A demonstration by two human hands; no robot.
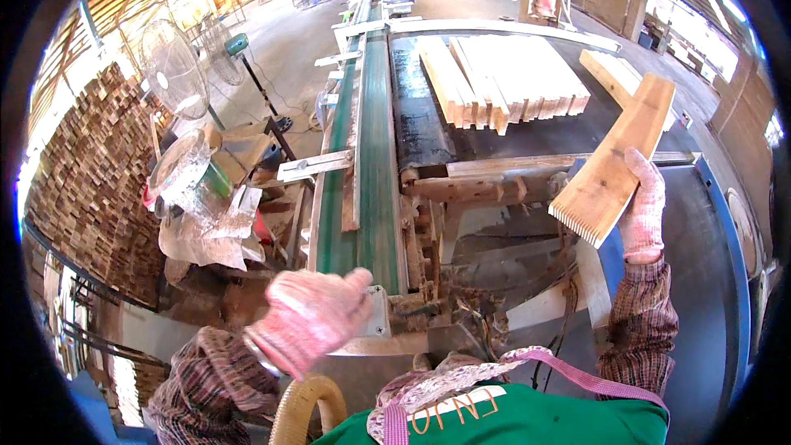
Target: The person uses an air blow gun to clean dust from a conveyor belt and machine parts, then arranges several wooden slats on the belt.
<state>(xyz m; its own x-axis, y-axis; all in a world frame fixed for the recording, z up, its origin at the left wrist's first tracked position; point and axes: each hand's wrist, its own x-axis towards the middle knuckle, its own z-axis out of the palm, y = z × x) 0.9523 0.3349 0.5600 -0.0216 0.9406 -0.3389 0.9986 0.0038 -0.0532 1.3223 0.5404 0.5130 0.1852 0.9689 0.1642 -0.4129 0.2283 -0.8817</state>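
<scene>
My right hand (645, 210), in a pinkish-white knit glove, grips the edge of a wooden board (618, 156) with a row of finger-joint teeth cut across its near end. The board is tilted, its far end reaching over the dark table. My left hand (309, 319), gloved the same way and slightly blurred, hovers by the near end of a green conveyor belt (379, 148). Nothing shows in it, and its fingers reach loosely to the right. Several pale boards (503, 82) lie side by side on the dark table (420, 136) beyond.
Another board (610, 74) rests at the table's right. A wooden strip (353, 156) runs along the belt. Standing fans (175, 70) and a large stack of wood pieces (91, 189) are on the left. A ribbed hose (306, 402) curves near my body.
</scene>
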